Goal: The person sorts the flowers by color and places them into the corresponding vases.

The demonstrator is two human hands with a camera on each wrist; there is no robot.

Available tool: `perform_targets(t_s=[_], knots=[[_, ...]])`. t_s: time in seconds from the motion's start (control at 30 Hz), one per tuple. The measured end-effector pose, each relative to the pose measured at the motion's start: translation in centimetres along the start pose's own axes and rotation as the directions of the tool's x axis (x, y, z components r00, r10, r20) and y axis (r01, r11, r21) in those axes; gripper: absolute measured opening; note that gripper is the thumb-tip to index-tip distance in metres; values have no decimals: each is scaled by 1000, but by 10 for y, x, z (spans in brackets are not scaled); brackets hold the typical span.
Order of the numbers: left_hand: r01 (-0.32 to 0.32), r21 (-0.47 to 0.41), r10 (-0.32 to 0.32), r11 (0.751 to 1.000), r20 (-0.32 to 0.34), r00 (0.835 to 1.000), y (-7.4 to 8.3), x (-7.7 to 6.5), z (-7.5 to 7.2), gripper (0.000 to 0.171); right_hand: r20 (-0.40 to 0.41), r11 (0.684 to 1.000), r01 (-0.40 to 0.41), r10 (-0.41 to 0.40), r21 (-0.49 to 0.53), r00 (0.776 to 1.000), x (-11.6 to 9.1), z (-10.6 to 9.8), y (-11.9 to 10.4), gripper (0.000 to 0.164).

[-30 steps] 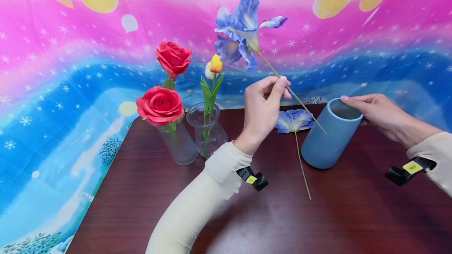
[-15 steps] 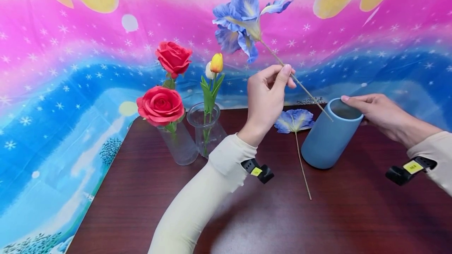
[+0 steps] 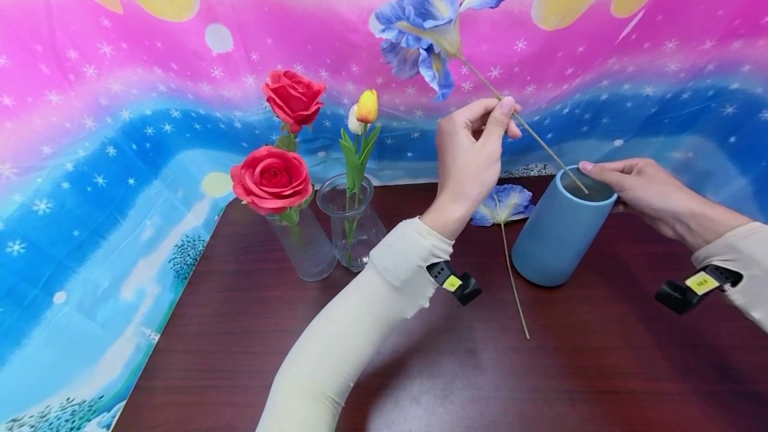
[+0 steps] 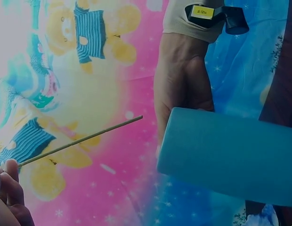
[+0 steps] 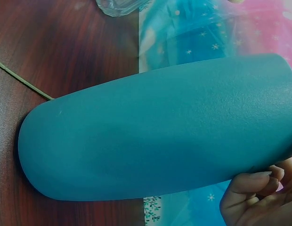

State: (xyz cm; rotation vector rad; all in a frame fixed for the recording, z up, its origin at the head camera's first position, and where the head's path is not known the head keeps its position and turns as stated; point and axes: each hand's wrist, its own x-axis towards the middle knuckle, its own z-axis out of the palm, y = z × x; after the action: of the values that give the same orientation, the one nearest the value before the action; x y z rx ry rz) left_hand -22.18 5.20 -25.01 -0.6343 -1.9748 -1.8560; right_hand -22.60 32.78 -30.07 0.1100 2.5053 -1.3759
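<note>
My left hand [image 3: 471,149] pinches the thin stem of a blue artificial iris [image 3: 432,12] between thumb and fingers, bloom up and left. In the head view its bare stem end overlaps the mouth of a blue vase [image 3: 555,239]. The left wrist view shows that stem [image 4: 85,138] ending short of the vase's mouth, with a gap between. My right hand [image 3: 645,195] grips the vase at its rim, thumb on the near edge and fingers at the outer side. A second blue iris [image 3: 505,204] lies on the table, left of the vase.
Left on the dark wood table [image 3: 234,345], a frosted vase [image 3: 309,252] holds two red roses [image 3: 273,179]. Beside it stands a clear glass vase [image 3: 360,235] with a yellow and a white tulip [image 3: 367,107]. A colourful printed cloth [image 3: 120,172] hangs behind.
My left hand has moved up and right with the iris, and its stem end now appears over the vase's mouth instead of the vase's side. My right hand and the vase have stayed put.
</note>
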Motion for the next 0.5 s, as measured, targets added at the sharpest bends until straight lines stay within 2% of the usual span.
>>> perform_targets(t_s=[0.5], knots=[[-28,92,21,995,70,997,-6,-1,16,29,3,1000,0,0,-6,1000,-3,2,-4,23]])
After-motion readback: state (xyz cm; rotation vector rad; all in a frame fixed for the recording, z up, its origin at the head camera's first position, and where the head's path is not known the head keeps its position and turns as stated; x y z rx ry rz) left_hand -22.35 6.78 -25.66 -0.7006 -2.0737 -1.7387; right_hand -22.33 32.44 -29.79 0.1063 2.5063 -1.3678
